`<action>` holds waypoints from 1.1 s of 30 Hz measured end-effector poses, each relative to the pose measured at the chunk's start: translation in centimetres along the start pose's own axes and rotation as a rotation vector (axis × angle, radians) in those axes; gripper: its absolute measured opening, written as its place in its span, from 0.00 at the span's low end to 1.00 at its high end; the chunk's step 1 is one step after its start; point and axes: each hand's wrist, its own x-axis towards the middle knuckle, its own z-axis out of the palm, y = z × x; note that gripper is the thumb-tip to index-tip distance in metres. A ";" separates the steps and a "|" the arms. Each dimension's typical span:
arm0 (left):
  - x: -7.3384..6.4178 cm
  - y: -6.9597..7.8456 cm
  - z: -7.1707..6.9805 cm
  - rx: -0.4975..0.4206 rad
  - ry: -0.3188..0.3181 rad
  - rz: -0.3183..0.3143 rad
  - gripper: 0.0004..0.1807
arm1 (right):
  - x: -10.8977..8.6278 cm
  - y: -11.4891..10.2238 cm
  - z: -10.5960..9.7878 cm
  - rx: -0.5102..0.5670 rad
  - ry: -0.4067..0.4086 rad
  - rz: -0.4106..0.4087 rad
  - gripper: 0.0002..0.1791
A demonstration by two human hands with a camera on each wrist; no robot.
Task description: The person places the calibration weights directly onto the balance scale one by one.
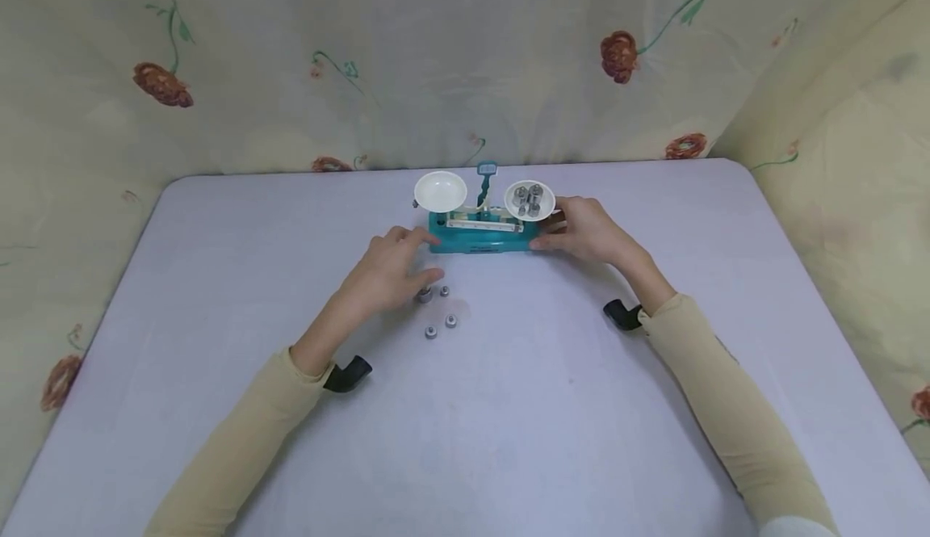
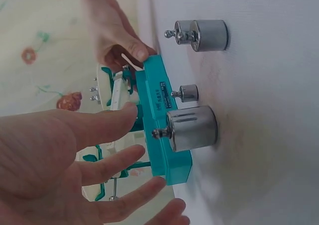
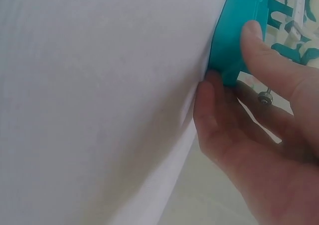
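Note:
A teal balance scale (image 1: 479, 240) with two white pans stands near the table's far edge. Several metal weights (image 1: 534, 198) sit in its right pan; the left pan (image 1: 441, 191) is bare. My right hand (image 1: 592, 230) grips the right end of the teal base, thumb (image 3: 254, 38) on its front side and fingers around the end. Beside the base's left end, my left hand (image 1: 388, 270) is spread with extended fingers, its fingertips close to the base. Below its thumb stand a larger weight (image 2: 193, 128) and a small weight (image 2: 189, 93) on the table.
Two more weights stand nearer on the table, one (image 1: 450, 321) slightly right of the other (image 1: 431, 332). A flower-patterned curtain (image 1: 392, 60) hangs behind the table's far edge (image 1: 305, 174). Black wrist mounts (image 1: 349, 375) stick out at both sleeves.

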 end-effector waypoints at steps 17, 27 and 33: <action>-1.1 1.2 0.8 0.155 0.018 0.002 0.31 | -0.1 -0.2 0.0 0.001 0.004 0.006 0.28; -1.8 1.2 0.7 0.221 -0.002 0.027 0.30 | -0.1 -0.1 0.0 0.000 0.005 0.009 0.29; -1.7 1.3 1.0 0.250 0.003 0.034 0.29 | -0.1 -0.3 0.0 -0.004 -0.002 0.020 0.29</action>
